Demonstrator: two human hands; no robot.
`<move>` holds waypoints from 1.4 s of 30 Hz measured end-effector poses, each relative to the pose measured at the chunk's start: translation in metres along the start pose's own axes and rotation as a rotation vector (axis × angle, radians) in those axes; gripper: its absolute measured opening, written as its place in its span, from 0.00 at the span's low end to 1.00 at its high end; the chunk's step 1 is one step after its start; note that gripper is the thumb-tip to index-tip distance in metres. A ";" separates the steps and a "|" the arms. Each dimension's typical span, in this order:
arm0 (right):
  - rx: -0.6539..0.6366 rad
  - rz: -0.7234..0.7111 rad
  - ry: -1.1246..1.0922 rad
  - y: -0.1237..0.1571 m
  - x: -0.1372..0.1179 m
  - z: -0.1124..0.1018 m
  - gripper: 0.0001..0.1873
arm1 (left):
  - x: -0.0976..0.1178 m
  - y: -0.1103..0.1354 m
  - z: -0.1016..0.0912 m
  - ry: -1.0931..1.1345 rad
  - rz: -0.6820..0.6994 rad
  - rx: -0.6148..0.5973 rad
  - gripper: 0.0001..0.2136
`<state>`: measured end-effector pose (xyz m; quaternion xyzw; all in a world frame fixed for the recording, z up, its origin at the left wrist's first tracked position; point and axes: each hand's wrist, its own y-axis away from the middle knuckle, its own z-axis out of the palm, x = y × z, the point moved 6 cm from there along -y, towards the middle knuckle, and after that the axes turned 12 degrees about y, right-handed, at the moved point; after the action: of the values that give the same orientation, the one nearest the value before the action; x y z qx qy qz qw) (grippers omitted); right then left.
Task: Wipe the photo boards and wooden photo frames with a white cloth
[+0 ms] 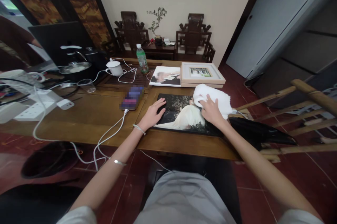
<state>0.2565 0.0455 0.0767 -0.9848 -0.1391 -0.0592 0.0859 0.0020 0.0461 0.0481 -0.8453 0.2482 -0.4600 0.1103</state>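
Note:
A dark photo print [181, 113] lies flat on the wooden table [92, 115] in front of me. My left hand [153, 113] rests on its left edge, fingers stretched flat and holding nothing. My right hand [210, 111] presses on a white cloth [214, 97] that lies over the print's upper right part, fingers spread across the cloth's near edge.
Behind the print are a white-bordered photo [165, 76] and a framed picture [202, 74]. A phone [132, 98] on a white cable, a green bottle [142, 59], a white mug [115, 67], a power strip [34, 110] and a kettle tray stand left. A bamboo chair [295, 118] is right.

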 end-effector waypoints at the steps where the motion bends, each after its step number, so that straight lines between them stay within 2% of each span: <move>1: -0.008 -0.011 -0.001 0.004 -0.011 -0.002 0.29 | 0.000 0.000 0.000 -0.004 0.000 -0.003 0.20; 3: -0.045 -0.068 -0.024 0.019 -0.036 -0.007 0.29 | 0.000 0.000 0.001 -0.011 0.002 -0.010 0.20; 7: -0.134 -0.276 -0.118 0.066 -0.079 -0.024 0.30 | 0.001 0.001 0.001 -0.020 0.008 -0.013 0.20; 9: -0.189 -0.372 -0.173 0.087 -0.087 -0.033 0.31 | 0.001 0.000 0.001 -0.018 0.012 -0.012 0.20; 12: -0.246 -0.437 -0.249 0.101 -0.079 -0.039 0.30 | 0.001 0.000 0.001 -0.014 0.017 -0.010 0.20; 14: -0.231 -0.438 -0.266 0.096 -0.064 -0.037 0.29 | 0.000 0.000 0.001 -0.016 0.016 -0.009 0.20; 17: -0.171 -0.373 -0.232 0.073 -0.034 -0.025 0.28 | 0.000 0.001 0.001 -0.016 0.010 -0.006 0.19; 22: -0.083 -0.103 -0.095 0.021 0.015 -0.002 0.29 | -0.001 0.001 0.001 -0.009 0.011 0.003 0.19; 24: -0.057 0.009 -0.054 0.003 0.023 0.002 0.28 | -0.002 0.001 0.000 -0.004 0.008 0.009 0.19; 26: -0.044 0.070 -0.038 -0.011 0.021 0.002 0.28 | -0.001 0.000 0.000 -0.006 0.009 0.007 0.19; 29: -0.039 0.080 -0.037 -0.023 0.000 -0.002 0.28 | 0.002 0.001 -0.001 -0.008 0.008 0.020 0.20; 32: -0.037 -0.005 -0.052 -0.020 -0.039 -0.008 0.29 | 0.007 0.001 -0.005 0.021 0.012 0.089 0.22; 34: -0.025 -0.150 -0.083 -0.008 -0.072 -0.013 0.29 | 0.010 0.002 -0.008 0.047 0.018 0.127 0.24; 37: -0.029 -0.439 -0.162 0.025 -0.115 -0.022 0.28 | 0.013 0.003 -0.011 0.073 0.015 0.158 0.26; 39: -0.057 -0.576 -0.217 0.050 -0.127 -0.031 0.28 | 0.013 0.004 -0.012 0.078 0.007 0.171 0.27; 42: -0.125 -0.653 -0.292 0.078 -0.115 -0.042 0.29 | 0.011 0.003 -0.010 0.059 -0.014 0.152 0.26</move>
<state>0.1650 -0.0662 0.0901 -0.8898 -0.4532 0.0492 -0.0187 -0.0017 0.0384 0.0605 -0.8222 0.2100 -0.5030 0.1636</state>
